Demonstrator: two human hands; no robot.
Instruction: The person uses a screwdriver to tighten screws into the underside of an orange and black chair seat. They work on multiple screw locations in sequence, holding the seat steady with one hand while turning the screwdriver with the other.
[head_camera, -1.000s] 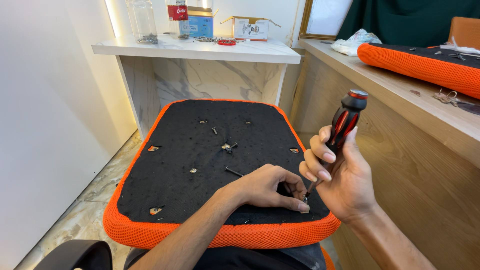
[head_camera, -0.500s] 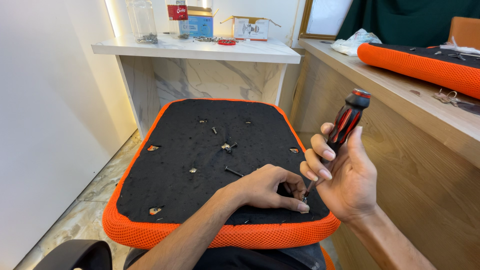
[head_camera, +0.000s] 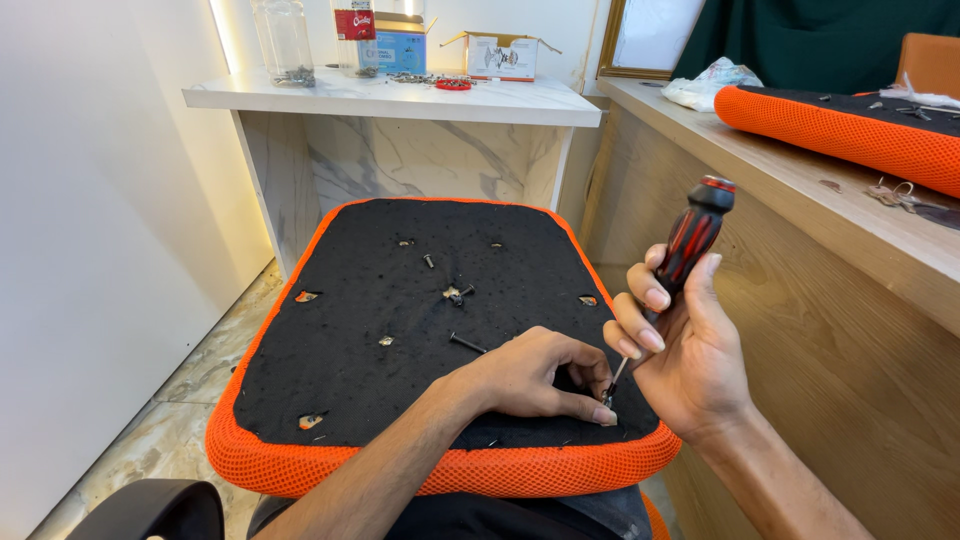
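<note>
Head view: right hand (head_camera: 690, 360) grips a red-and-black-handled screwdriver (head_camera: 690, 240); left hand (head_camera: 540, 375), fingers curled, steadies its tip on the upturned black-bottomed orange mesh seat cushion (head_camera: 330, 330).

The black seat underside (head_camera: 350, 330) lies mostly open to a hand from above and from the left. Loose screws (head_camera: 455, 293) dot its middle. The wooden counter (head_camera: 800, 290) walls the right side closely. The marble shelf (head_camera: 400, 95) blocks the far end, perhaps leaving a narrow gap.
</note>
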